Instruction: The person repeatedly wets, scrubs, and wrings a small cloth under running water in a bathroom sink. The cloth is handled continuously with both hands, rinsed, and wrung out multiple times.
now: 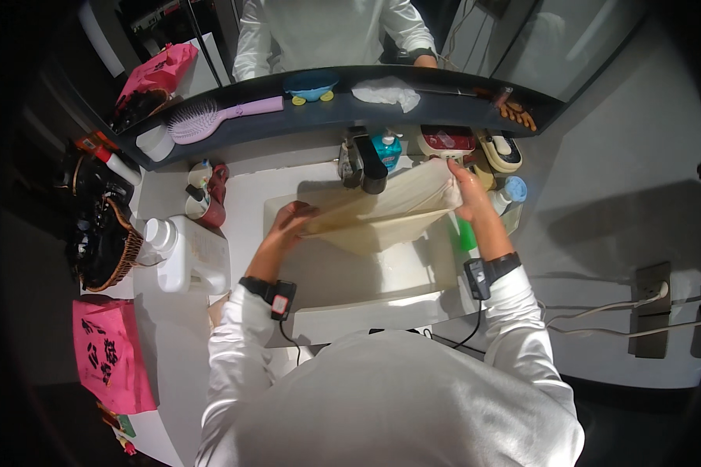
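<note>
A pale cream cloth (380, 219) hangs stretched between my hands over the white sink basin (327, 298). My left hand (295, 222) grips its left end above the basin's left side. At the right, my right hand (466, 190) holds the bunched upper corner, near the basin's back right. The black faucet (369, 166) stands behind the cloth, its spout close to the cloth's upper edge. Beside the faucet is a pump bottle of blue-green liquid (388, 152). Part of a green object (466, 234) shows below my right hand.
A white jug (195, 257), cups (205, 209) and a wicker basket (127, 245) stand at the left. Along the mirror shelf (251, 125) lie a purple hairbrush (195, 122) and crumpled white tissue (388, 93). Soap boxes (448, 140) and a blue-capped bottle (511, 191) are at the right.
</note>
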Demonstrator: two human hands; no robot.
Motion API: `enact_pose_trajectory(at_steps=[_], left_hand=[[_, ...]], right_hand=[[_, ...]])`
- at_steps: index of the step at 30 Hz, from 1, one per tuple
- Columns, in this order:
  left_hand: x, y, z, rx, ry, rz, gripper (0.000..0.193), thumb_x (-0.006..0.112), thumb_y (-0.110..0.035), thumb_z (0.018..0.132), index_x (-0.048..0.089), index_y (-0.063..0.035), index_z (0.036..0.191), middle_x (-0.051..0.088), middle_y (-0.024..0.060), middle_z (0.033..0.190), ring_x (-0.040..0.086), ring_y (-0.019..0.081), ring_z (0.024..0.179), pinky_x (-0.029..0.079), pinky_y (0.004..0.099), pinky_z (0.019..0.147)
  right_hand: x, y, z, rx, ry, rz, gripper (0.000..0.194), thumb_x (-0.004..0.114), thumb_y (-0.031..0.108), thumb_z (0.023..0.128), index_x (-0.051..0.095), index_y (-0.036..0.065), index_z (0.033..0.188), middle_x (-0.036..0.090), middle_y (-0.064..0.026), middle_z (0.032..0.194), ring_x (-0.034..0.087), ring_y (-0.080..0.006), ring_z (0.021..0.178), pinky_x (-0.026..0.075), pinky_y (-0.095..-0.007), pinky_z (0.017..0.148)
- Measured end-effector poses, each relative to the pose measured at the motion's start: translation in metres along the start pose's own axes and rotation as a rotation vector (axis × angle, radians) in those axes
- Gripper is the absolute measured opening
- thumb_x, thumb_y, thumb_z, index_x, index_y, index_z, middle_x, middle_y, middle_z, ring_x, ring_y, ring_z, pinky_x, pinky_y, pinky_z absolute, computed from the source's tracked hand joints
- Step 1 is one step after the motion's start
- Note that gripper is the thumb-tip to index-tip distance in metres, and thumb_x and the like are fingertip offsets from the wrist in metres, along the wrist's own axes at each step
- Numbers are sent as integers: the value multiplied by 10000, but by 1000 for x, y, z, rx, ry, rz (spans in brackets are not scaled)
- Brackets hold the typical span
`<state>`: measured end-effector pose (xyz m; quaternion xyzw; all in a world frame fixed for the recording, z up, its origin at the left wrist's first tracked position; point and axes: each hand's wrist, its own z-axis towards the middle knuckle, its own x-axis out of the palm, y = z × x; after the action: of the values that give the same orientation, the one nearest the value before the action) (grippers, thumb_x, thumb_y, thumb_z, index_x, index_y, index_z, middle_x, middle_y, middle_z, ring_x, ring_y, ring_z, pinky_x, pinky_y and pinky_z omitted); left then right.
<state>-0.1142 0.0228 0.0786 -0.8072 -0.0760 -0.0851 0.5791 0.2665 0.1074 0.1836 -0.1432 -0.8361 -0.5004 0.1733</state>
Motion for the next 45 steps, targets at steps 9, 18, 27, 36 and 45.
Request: enact_pose_trajectory(at_steps=[9, 18, 27, 36, 45], left_hand=[[6, -63, -30, 460, -480, 615, 171, 650, -154, 813, 521, -73, 734, 472, -33, 657, 385, 82, 602, 345, 219, 563], [0, -123, -93, 557, -390, -21, 50, 618, -89, 867, 568, -88, 871, 508, -60, 773, 430, 21, 705, 341, 167, 643], [3, -158, -104, 520, -478, -34, 105, 639, -135, 853, 540, -105, 871, 508, -48, 791, 455, 45, 714, 368, 186, 663], [24, -158, -92, 290, -43, 939, 176, 664, -215, 801, 609, -65, 876, 475, -32, 627, 456, 66, 591, 360, 218, 541], [29, -112, -37, 158, 86, 737, 242, 632, -218, 859, 667, -15, 988, 646, -18, 844, 551, 69, 759, 437, 217, 695]], right_hand=[[4, 1, 15, 114, 31, -358, 391, 588, 318, 884, 559, 31, 1147, 620, -89, 1086, 601, -209, 975, 503, -392, 807], [23, -60, 42, 68, 248, -250, 344, 701, 240, 779, 646, 7, 1026, 647, -75, 1013, 624, -182, 865, 503, -344, 719], [79, -95, 38, -321, 354, -1143, 392, 669, 368, 774, 642, 12, 937, 647, -166, 859, 593, -165, 792, 461, -330, 728], [38, -12, 53, -197, 441, -1095, 352, 773, 291, 702, 700, 76, 972, 681, -23, 866, 603, -101, 779, 466, -233, 741], [9, -3, 26, -706, 661, -1387, 248, 691, 310, 799, 682, 62, 808, 610, -73, 1009, 560, -190, 968, 442, -291, 830]])
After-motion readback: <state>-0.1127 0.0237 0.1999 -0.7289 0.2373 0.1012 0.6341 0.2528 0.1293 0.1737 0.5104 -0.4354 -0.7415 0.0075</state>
